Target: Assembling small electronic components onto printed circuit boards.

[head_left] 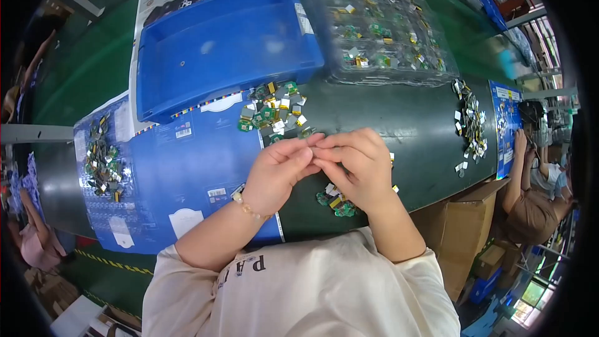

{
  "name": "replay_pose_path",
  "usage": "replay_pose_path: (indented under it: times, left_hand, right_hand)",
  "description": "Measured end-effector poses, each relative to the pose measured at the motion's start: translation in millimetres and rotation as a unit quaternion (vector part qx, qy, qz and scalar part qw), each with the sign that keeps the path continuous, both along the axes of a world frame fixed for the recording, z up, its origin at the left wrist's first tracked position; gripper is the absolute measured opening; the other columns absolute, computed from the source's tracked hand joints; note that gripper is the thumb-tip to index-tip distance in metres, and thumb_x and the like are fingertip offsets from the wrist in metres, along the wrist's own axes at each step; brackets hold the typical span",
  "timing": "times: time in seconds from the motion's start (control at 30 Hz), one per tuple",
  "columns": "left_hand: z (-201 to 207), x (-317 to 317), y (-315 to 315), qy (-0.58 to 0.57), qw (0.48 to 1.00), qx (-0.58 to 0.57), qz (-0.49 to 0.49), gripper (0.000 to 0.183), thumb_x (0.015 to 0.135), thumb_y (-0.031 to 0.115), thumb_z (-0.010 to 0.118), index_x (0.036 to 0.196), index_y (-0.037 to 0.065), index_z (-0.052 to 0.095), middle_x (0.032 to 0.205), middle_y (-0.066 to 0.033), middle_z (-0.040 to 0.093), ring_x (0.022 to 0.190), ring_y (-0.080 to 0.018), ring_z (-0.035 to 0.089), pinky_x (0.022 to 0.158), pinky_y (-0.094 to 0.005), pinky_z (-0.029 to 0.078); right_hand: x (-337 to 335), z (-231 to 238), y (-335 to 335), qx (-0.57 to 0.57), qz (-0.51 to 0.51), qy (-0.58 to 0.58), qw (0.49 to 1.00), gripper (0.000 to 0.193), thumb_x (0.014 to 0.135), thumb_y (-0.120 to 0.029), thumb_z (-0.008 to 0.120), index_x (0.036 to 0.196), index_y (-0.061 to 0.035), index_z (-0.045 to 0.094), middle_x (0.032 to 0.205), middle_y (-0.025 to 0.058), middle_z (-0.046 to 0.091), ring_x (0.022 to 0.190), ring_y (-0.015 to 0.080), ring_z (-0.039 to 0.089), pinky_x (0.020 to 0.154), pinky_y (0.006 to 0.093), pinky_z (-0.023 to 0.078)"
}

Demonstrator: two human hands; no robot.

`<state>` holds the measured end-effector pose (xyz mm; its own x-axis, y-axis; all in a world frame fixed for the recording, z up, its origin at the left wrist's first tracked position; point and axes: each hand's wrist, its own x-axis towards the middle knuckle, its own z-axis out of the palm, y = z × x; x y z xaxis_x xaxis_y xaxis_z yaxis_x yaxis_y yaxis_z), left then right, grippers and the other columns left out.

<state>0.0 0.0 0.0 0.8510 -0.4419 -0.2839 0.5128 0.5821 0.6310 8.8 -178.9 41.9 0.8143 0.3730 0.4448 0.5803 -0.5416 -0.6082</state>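
Probably light, stiff and fragile, the small green circuit boards with silver-white rectangular parts (268,115) lie heaped just beyond the hands, partly on the dark green bench (393,112), and are best taken by their edges. The left hand (273,173) and right hand (360,165) meet with each grip pinched together at the fingertips; whether a piece sits between them cannot be told, and the right hand partly hides a nearer heap (343,208).
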Motion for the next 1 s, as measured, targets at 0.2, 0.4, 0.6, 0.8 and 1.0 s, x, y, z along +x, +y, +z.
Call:
replay_pose_path:
  times: [0.2, 0.4, 0.6, 0.8, 1.0]
  left_hand:
    - [3.8, 7.6, 6.2, 0.015, 0.999, 0.04, 0.033, 0.031, 0.096, 0.014, 0.048, 0.123, 0.001, 0.053, 0.113, -0.0085, 0.062, 0.103, -0.016, 0.06, 0.088, -0.0304, 0.049]
    - [1.9, 9.7, 5.1, 0.048, 0.991, -0.02, 0.126, 0.03, 0.095, 0.018, 0.051, 0.121, 0.003, 0.055, 0.109, -0.0063, 0.062, 0.097, -0.0149, 0.06, 0.086, -0.0295, 0.048]
    - [1.5, 15.2, 10.9, 0.037, 0.988, 0.023, 0.149, 0.027, 0.095, 0.018, 0.051, 0.115, 0.001, 0.056, 0.107, -0.0088, 0.064, 0.096, -0.0169, 0.061, 0.084, -0.0282, 0.048]
    - [8.6, 12.0, 7.5, -0.033, 0.984, 0.13, 0.113, 0.023, 0.094, 0.013, 0.051, 0.115, 0.003, 0.049, 0.103, -0.0129, 0.066, 0.09, -0.0176, 0.064, 0.078, -0.0269, 0.049]
    - [5.5, 5.2, 2.2, -0.089, 0.983, 0.151, 0.06, 0.023, 0.093, 0.009, 0.051, 0.114, 0.005, 0.043, 0.1, -0.0142, 0.066, 0.09, -0.0185, 0.064, 0.076, -0.0279, 0.049]
  right_hand:
    - [14.3, 8.0, -0.8, 0.013, 0.074, 0.081, 0.994, 0.034, 0.07, 0.0, 0.064, 0.102, -0.0093, 0.068, 0.106, 0.0063, 0.064, 0.084, 0.0249, 0.055, 0.077, 0.0352, 0.044]
    - [22.0, 19.5, 11.0, -0.032, 0.092, 0.066, 0.993, 0.035, 0.071, 0.001, 0.059, 0.104, -0.0057, 0.067, 0.111, 0.0083, 0.061, 0.097, 0.0276, 0.053, 0.087, 0.0376, 0.042]
    - [82.2, 28.7, 35.4, -0.008, 0.029, -0.078, 0.997, 0.038, 0.079, -0.005, 0.059, 0.117, -0.0034, 0.059, 0.112, 0.0096, 0.061, 0.108, 0.031, 0.052, 0.093, 0.0435, 0.037]
    - [89.9, 16.9, 41.8, -0.113, -0.079, -0.035, 0.99, 0.045, 0.085, -0.013, 0.058, 0.128, -0.0038, 0.05, 0.12, 0.0075, 0.059, 0.115, 0.0315, 0.049, 0.097, 0.0461, 0.033]
    - [97.3, 3.9, 34.9, -0.144, -0.071, -0.031, 0.987, 0.04, 0.086, -0.02, 0.059, 0.123, -0.0075, 0.055, 0.125, 0.0068, 0.056, 0.122, 0.0331, 0.042, 0.1, 0.0474, 0.029]
